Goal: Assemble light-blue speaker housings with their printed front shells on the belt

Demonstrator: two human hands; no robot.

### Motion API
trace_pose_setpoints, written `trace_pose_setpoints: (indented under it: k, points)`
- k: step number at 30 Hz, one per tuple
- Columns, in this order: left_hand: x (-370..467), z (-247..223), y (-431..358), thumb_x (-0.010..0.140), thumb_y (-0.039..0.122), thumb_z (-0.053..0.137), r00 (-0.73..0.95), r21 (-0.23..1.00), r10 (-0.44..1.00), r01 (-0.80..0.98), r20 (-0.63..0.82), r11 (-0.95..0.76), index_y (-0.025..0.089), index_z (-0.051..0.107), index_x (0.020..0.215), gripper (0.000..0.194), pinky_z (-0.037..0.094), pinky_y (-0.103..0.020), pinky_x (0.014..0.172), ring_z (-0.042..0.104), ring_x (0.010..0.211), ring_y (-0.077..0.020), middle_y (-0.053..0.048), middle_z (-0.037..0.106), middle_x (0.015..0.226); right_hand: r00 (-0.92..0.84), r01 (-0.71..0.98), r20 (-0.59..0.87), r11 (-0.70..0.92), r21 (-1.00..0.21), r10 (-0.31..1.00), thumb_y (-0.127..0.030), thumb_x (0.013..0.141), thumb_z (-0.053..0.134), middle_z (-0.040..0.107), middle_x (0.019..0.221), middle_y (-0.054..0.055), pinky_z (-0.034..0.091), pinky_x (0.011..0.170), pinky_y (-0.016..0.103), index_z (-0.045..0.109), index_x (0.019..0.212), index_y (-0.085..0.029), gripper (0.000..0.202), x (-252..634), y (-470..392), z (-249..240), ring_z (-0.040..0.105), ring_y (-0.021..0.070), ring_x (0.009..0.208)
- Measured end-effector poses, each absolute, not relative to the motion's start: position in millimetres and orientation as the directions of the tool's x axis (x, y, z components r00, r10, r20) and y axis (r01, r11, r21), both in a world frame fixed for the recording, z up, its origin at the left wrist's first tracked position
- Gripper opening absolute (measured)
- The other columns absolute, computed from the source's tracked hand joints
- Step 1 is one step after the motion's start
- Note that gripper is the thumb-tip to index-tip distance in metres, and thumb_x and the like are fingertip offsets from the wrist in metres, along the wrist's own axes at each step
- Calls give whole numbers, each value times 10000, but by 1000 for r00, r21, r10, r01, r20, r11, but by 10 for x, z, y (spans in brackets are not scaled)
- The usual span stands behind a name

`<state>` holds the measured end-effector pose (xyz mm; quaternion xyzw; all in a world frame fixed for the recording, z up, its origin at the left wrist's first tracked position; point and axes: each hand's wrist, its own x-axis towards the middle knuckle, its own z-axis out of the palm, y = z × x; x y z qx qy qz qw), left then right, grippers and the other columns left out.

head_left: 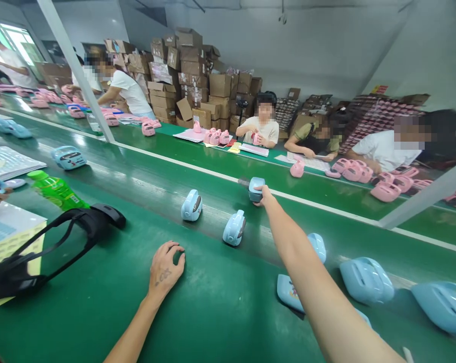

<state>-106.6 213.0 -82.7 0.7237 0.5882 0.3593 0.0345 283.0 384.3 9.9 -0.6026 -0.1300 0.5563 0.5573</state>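
Note:
My right hand (264, 195) reaches far out over the green belt, its fingers closed around a light-blue plastic housing (257, 184). Palm down on the near green table, my left hand (167, 264) is empty, with the thumb apart from the fingers. Two similar light-blue housings with handles stand between my hands, one housing (192, 205) farther left and another housing (234, 228) closer to my right forearm. Beneath that forearm lies a light-blue panel with a printed picture (288, 292), partly hidden.
More light-blue housings (366, 280) line the right side. At left are a black strap harness (88, 227), a green bottle (57, 190) and printed sheets (14, 161). A white post (76, 70) rises at left. Across the belt, several people work among pink housings (349, 169).

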Motion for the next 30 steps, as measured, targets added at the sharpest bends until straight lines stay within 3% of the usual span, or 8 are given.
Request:
trace_pose_setpoints:
  k: [5,9,14,18,23,25,27,30]
  points:
    - [-1044,-708,2119,782,360,569,-30,617,868,715,495,-328,257,689,789,159,528,-471,959,683,1006,-313,-101,739,983,284,-616,-411,-164,-770,866,-121,809,596,686,739,28,576,684,355,642,1063,-159,261,2828,3285,578,655,185,698]
    - [-652,-391,1864,808,484,608,-225,838,871,454,436,-302,223,690,914,294,548,-454,928,690,932,-281,-107,725,988,251,-685,-320,-66,-725,914,-86,704,620,739,774,40,616,710,397,660,1005,-164,314,2579,2494,692,690,208,710]
    - [139,105,1413,721,529,752,-68,949,952,120,299,-290,204,616,1238,625,548,-406,934,679,1060,-264,-117,714,1152,190,-793,-333,-56,-607,924,-96,646,671,759,793,57,634,712,425,652,989,-155,348,1961,1494,244,701,226,692]
    - [380,198,1271,697,483,742,-67,982,986,120,155,-146,179,689,994,429,549,-398,863,699,868,-247,-92,742,910,207,-849,-369,-21,-528,906,-129,613,718,744,798,31,625,709,447,627,1067,-190,467,1510,1043,-220,693,229,695]
    - [140,260,1244,691,466,695,-341,980,926,-54,164,-193,184,664,873,337,545,-336,769,660,773,-191,-41,701,819,329,-830,-400,61,-554,855,-207,617,739,722,866,-3,592,675,399,578,1133,-260,543,1305,874,-431,685,213,740]
    - [6,371,1227,644,461,739,-255,976,961,-156,110,-154,183,668,841,348,542,-326,750,656,768,-184,-40,707,828,369,-778,-362,72,-624,856,-223,596,764,717,946,-12,582,668,365,560,1192,-294,634,1301,844,-408,681,205,782]
    - [-84,489,1199,586,458,791,-8,986,999,-163,34,-35,174,683,772,356,533,-320,707,646,730,-187,-48,712,792,396,-709,-323,62,-702,859,-221,562,786,704,1032,-14,575,658,328,541,1254,-320,741,1304,817,-375,673,200,821]
    - [-93,577,1168,594,471,791,278,996,961,86,-7,-18,181,707,682,315,496,-307,659,614,681,-188,-38,701,703,391,-612,-251,46,-789,886,-241,570,778,694,1098,2,576,654,306,512,1333,-324,812,1291,788,-379,672,207,849]
